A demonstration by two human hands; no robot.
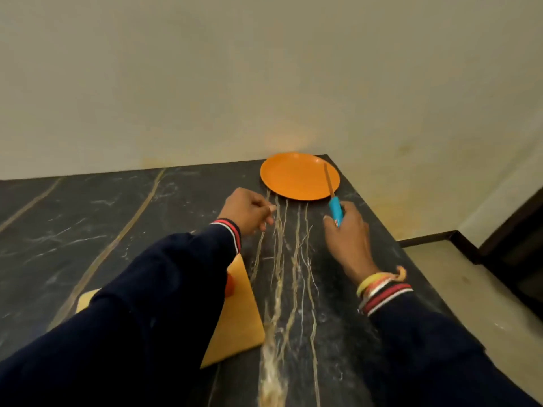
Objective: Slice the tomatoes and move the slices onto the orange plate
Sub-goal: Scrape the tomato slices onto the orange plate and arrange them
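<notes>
The orange plate (293, 179) lies bare at the far right corner of the dark marble counter. My right hand (348, 236) grips a knife by its blue handle (335, 211), and the blade reaches over the plate's right side. My left hand (248, 211) hovers just left of the plate with its fingers curled and nothing visible in them. A wooden cutting board (238, 315) lies near me, mostly hidden under my left sleeve. A small red bit of tomato (229, 284) peeks out at the sleeve's edge on the board.
The counter (88, 230) runs wide to the left and meets a pale wall behind. Its right edge drops off to a light floor, where a dark piece of furniture (517, 259) stands.
</notes>
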